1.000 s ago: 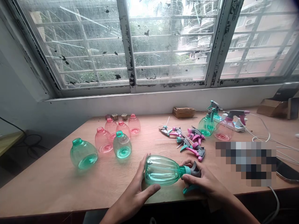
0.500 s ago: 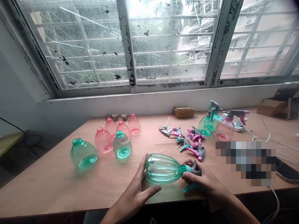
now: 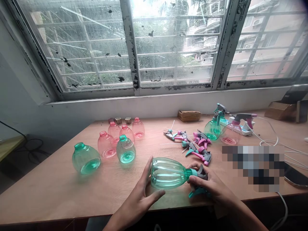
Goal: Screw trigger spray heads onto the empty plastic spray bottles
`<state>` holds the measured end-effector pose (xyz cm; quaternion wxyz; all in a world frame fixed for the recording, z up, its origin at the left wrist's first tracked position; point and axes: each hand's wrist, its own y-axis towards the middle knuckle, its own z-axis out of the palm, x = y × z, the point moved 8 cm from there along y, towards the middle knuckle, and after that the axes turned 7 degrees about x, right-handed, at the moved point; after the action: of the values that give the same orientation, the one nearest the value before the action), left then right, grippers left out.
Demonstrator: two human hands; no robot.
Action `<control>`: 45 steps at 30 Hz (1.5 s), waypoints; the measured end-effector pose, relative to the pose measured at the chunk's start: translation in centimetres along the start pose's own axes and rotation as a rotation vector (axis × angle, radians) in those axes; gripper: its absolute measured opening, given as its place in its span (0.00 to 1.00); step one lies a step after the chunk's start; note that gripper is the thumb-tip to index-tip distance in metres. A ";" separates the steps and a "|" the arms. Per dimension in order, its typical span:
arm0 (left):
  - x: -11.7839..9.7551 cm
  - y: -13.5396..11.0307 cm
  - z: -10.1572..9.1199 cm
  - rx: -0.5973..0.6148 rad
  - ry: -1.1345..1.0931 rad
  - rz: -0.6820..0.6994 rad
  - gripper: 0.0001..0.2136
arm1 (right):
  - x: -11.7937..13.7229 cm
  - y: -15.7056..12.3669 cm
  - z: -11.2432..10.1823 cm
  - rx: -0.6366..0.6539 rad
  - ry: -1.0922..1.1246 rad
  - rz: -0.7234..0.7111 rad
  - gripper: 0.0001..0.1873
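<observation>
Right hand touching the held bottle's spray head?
Touching. Head view: the right hand wraps around the gray spray head, thumb across its near side.

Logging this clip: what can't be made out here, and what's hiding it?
Head view: whatever lies under the pixelated patch.
Head view: part of the sprayer head, covered by the right hand.
Head view: part of the rear spray bottle, behind the front green spray bottle.
Head view: the dark flat object's right end, cut off by the frame edge.
</observation>
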<state>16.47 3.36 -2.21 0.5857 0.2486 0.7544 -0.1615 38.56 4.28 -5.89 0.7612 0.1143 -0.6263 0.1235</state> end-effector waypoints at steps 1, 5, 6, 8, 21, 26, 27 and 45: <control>0.1 0.0 -0.1 -0.009 0.017 -0.005 0.44 | 0.0 0.0 0.0 0.006 -0.009 0.003 0.24; 0.9 -0.2 -0.6 -0.035 0.051 -0.053 0.44 | -0.1 0.0 -0.1 0.013 -0.053 0.018 0.25; 1.0 -0.1 -0.6 -0.030 0.048 -0.060 0.44 | -0.1 -0.1 -0.2 0.011 -0.058 0.021 0.25; 1.0 -0.1 -0.6 -0.026 0.045 -0.054 0.44 | -0.2 -0.1 -0.2 0.007 -0.058 0.027 0.25; 0.6 0.0 -0.4 -0.030 -0.015 -0.022 0.44 | -0.5 0.0 -0.2 0.018 -0.014 0.008 0.24; 0.6 -0.1 -0.5 -0.044 0.014 -0.013 0.40 | -0.6 0.1 -0.3 0.009 -0.015 0.007 0.25; 0.5 -0.1 -0.5 -0.052 0.019 0.008 0.39 | -0.6 0.1 -0.4 0.002 -0.013 0.001 0.25; 0.3 0.5 -0.7 -0.046 -0.044 0.027 0.34 | -0.7 0.1 -0.4 0.016 -0.010 -0.020 0.23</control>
<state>16.12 4.22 -2.29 0.6099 0.2415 0.7414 -0.1416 38.81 4.51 -6.65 0.7583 0.1273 -0.6279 0.1204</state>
